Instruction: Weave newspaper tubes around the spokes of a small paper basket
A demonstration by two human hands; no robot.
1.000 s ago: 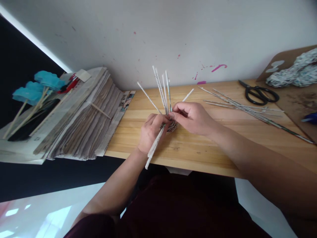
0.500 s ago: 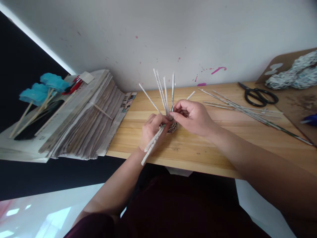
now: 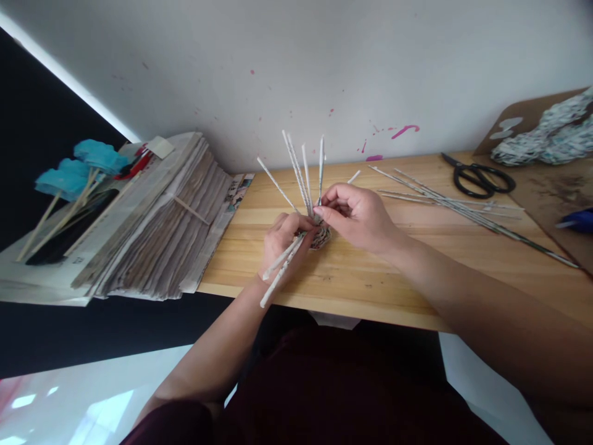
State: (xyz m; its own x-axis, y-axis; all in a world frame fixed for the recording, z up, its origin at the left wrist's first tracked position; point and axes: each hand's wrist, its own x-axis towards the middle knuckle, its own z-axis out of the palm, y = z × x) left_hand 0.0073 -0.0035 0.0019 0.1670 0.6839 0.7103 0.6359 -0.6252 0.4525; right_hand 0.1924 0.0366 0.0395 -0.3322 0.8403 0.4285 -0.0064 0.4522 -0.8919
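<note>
Between my hands is a small round piece woven from rolled newspaper (image 3: 320,238), with several paper sticks (image 3: 299,167) fanning up and out of it. My left hand (image 3: 283,238) is closed on its left side, and two of the sticks hang down across that wrist. With thumb and fingertips pinched, my right hand (image 3: 359,213) grips a paper stick at the top of the weave. Much of the woven piece is hidden behind my fingers.
Loose paper sticks (image 3: 456,209) and black-handled scissors (image 3: 482,179) lie to the right. Beyond them are a cardboard sheet (image 3: 546,191), a woven paper bundle (image 3: 542,139) and a blue tool (image 3: 579,220). A tall newspaper stack (image 3: 162,228) and blue flower-like shapes (image 3: 99,156) stand left.
My right fingertips have risen slightly along the paper stick by the weave. The left hand keeps its hold, and the whole view has shifted a little.
</note>
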